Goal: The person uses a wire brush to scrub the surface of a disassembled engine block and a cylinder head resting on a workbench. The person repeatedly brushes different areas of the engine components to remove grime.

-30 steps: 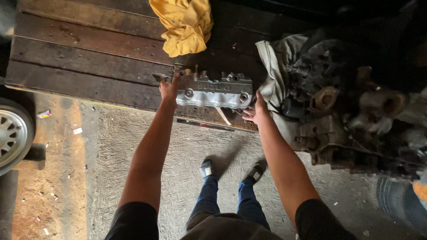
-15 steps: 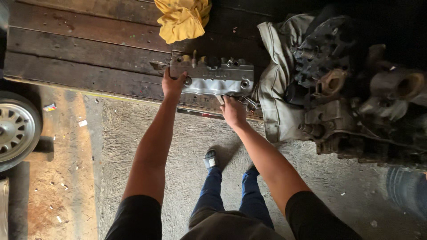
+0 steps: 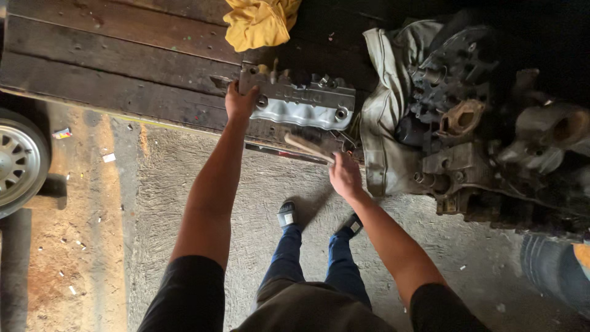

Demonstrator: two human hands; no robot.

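My left hand [image 3: 239,101] is clamped around the left end of the silver valve cover [image 3: 301,106], fingers curled over its upper corner, while the cover lies across the dark wooden planks [image 3: 110,74] just above the middle of the frame. My right hand [image 3: 345,175] sits lower, right of centre, closed around the near end of a thin wooden stick [image 3: 309,147] that angles up and left toward the cover's lower edge (whether its tip touches the metal, I cannot tell). The cover looks like cast metal, so I judge it stiff and fairly weighty for its size, not something that will flex, with ridges and bolt holes that give good purchase but probably an oily film that could make a flat palm slip. The ends and the raised rim seem the safest places to grasp, rather than the smooth domed middle. A yellow rag [image 3: 261,23] is bunched at the top centre of the frame, and a greasy engine block [image 3: 485,135] rests on a grey cloth [image 3: 384,135] at the right. A car wheel [image 3: 18,161] shows at the left edge, and my shoes [image 3: 286,215] stand on the rough concrete floor [image 3: 172,184] below.
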